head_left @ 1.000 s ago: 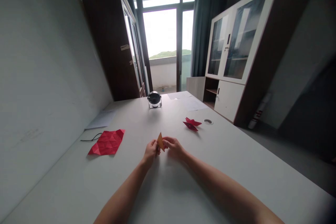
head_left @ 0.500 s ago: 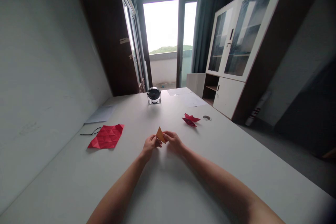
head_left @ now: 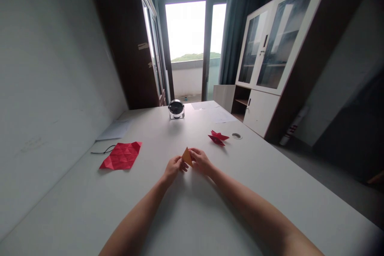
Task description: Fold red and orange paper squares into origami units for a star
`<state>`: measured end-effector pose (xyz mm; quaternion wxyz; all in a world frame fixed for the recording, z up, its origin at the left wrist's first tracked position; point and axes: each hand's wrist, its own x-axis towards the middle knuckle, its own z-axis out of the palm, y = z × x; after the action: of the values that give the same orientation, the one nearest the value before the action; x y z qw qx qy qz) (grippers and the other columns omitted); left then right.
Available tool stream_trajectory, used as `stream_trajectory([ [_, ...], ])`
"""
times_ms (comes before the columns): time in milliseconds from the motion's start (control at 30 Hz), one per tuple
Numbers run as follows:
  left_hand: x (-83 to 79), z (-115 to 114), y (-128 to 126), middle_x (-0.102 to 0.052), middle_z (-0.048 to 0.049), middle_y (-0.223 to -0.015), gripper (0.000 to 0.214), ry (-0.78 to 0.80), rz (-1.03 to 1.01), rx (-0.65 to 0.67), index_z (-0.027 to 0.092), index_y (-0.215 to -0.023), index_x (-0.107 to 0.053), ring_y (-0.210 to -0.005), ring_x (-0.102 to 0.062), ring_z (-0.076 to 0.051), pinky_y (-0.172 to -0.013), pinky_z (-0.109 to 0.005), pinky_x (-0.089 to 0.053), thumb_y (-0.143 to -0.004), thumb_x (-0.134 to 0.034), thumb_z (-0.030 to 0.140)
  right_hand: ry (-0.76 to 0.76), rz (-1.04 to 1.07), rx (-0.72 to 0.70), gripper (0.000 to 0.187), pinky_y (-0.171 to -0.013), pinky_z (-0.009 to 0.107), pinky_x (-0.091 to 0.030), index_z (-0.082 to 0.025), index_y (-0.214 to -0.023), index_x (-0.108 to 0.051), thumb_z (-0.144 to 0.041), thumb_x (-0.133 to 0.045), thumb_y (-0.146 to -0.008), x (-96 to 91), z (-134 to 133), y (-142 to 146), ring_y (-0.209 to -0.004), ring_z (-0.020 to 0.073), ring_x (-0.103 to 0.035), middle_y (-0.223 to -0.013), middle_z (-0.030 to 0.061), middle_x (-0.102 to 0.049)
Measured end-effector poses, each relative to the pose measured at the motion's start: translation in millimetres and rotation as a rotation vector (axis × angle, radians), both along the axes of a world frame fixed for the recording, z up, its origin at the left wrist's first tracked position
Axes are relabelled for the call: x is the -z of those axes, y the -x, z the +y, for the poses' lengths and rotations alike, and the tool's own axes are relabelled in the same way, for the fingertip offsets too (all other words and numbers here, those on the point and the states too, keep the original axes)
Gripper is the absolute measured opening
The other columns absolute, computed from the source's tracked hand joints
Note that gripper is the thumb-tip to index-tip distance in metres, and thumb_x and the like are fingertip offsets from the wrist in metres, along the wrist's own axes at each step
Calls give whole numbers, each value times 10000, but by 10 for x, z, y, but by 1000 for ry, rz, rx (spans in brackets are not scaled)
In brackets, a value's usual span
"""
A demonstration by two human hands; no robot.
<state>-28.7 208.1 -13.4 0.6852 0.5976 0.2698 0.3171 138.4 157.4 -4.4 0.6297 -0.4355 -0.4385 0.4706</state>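
A small orange piece of paper (head_left: 187,157), folded to a triangle with its point upward, is held just above the table between my two hands. My left hand (head_left: 175,167) pinches its left corner between thumb and fingers. On the other side, my right hand (head_left: 201,161) has its fingers closed on the right edge and partly behind the paper. Beyond my right hand lie two red folded paper shapes (head_left: 218,137) with pointed ends. Off to the left, a creased red paper sheet (head_left: 122,156) is spread on the table.
The white table (head_left: 168,216) meets a wall on its left. A round black device on a metal stand (head_left: 176,109) is near the far edge. White papers (head_left: 112,130) lie at left, with a black cord (head_left: 103,151) nearby. A round cable hole (head_left: 237,136) sits at right.
Both hands have shifted slightly to the right with the orange paper, which is turned a little. The red papers and the device stay where they were.
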Motion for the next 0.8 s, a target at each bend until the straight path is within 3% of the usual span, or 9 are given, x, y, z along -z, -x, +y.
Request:
stream_trajectory([
  [800, -7, 0, 3, -691, -88, -677, 463, 3, 0, -26, 134, -866, -607, -537, -634, -173, -482, -243, -410, -758, -638, 583, -53, -48, -2, 391, -711, 331, -469, -147, -982, -700, -486, -712, -786, -84, -33, -16, -743, 177, -607, -863, 71, -702],
])
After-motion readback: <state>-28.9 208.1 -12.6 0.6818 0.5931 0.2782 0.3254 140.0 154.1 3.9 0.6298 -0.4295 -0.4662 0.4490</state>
